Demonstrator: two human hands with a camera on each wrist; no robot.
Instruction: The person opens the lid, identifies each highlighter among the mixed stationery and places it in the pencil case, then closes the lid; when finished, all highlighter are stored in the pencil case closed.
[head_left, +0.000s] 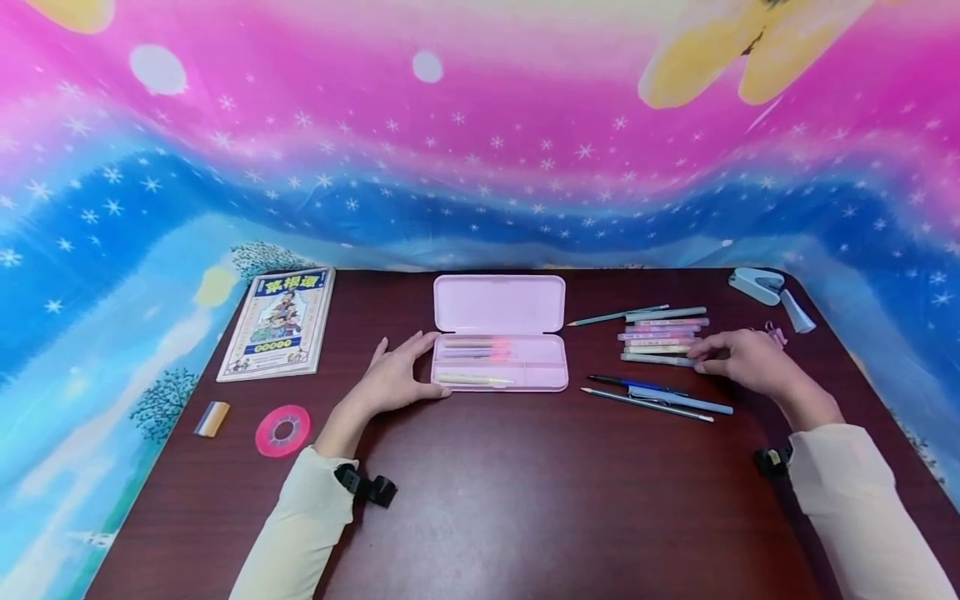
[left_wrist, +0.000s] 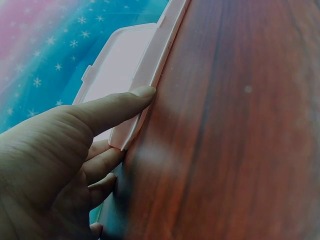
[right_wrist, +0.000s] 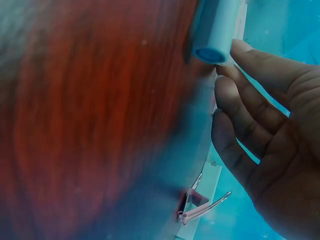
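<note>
A pink pencil case (head_left: 501,385) stands with its lid raised. Several pens (head_left: 476,354) lie in its left compartments. My left hand (head_left: 393,373) holds the case at its left end, the thumb (left_wrist: 120,107) along the front wall and the fingers round the corner. To the right of the case, several pastel pens (head_left: 660,333) lie side by side. With thumb and fingertips, my right hand (head_left: 746,362) pinches the right end of the nearest one, a greyish pen (head_left: 652,360). The light blue pen (right_wrist: 212,45) partly covers those fingertips in the right wrist view.
Nearer me lie a dark blue pen (head_left: 630,383), a light blue pen (head_left: 682,399) and a pencil (head_left: 645,404). A green pencil (head_left: 611,317) lies behind. Also about: stapler (head_left: 757,286), pink binder clip (right_wrist: 195,205), book (head_left: 281,325), eraser (head_left: 212,419), pink tape roll (head_left: 264,437).
</note>
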